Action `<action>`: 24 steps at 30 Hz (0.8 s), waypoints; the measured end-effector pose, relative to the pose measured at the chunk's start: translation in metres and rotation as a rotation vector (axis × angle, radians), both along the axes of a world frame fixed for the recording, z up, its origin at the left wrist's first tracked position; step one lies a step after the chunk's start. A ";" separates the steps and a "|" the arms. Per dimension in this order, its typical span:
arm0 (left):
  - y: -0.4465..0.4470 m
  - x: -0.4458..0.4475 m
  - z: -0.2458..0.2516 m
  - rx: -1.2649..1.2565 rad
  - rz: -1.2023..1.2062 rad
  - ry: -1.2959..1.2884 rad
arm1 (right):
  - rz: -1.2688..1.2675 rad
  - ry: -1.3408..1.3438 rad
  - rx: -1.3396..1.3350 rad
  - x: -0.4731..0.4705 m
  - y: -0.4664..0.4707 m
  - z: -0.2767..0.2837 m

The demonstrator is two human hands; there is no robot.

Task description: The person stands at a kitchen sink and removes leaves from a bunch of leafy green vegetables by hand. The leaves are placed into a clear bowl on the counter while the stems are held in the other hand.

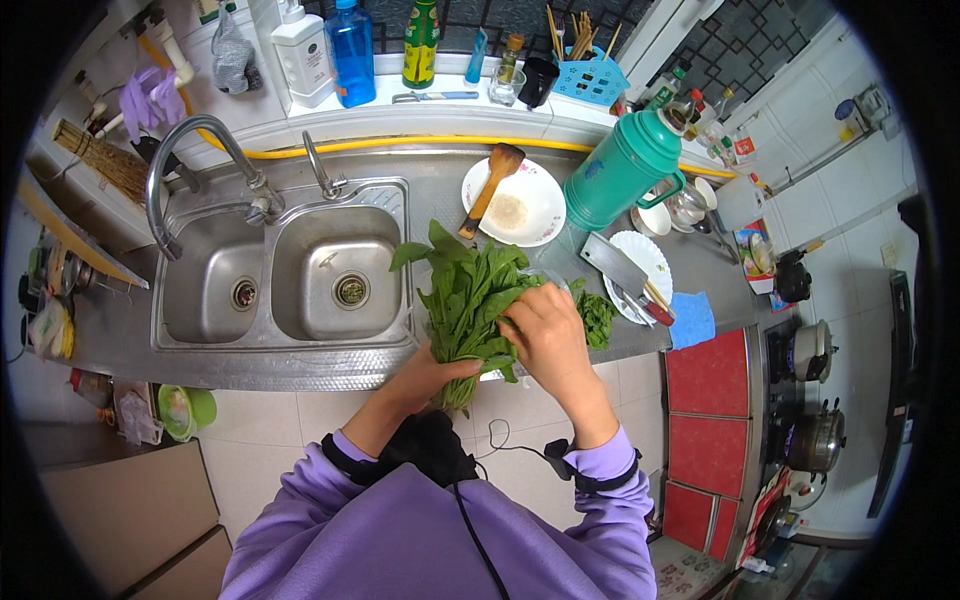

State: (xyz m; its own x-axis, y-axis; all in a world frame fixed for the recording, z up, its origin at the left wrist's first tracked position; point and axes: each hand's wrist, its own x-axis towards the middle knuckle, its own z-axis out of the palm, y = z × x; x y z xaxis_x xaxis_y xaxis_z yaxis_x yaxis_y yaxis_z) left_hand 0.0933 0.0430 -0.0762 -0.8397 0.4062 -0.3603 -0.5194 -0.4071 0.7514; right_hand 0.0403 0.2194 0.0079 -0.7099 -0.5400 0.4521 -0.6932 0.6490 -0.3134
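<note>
A bunch of leafy greens (469,300) is held upright before me at the counter's edge, its stems pointing toward me. My left hand (435,379) grips the stems, the thumb lying across them. My right hand (546,330) is at the bunch's right side, fingers bent against the leaves; whether they pinch a leaf is hidden. A smaller heap of greens (596,319) lies on the counter just right of my right hand. Behind the bunch stands a white bowl (544,202) with a wooden spatula (493,187) across it. A cleaver (616,264) and chopsticks rest on a white scalloped plate (652,259).
To the left is a double steel sink (337,274) with a curved faucet (202,124). A green thermos (622,169) stands behind the plate, and a blue cloth (691,321) lies by the counter's edge. Pots (816,441) sit on the stove at right. Bottles line the windowsill.
</note>
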 end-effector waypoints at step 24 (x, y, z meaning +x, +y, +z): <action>0.000 0.000 -0.010 0.180 -0.079 -0.174 | -0.949 -0.338 -0.535 -0.052 0.215 -0.221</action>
State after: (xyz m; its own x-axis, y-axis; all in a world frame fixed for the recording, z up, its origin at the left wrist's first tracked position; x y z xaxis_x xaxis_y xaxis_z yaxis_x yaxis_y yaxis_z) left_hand 0.0935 0.0431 -0.0858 -0.7348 0.5386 -0.4123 -0.6697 -0.4795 0.5671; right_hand -0.0120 0.4340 -0.2134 -0.8578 0.4846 0.1712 0.1786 0.5934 -0.7848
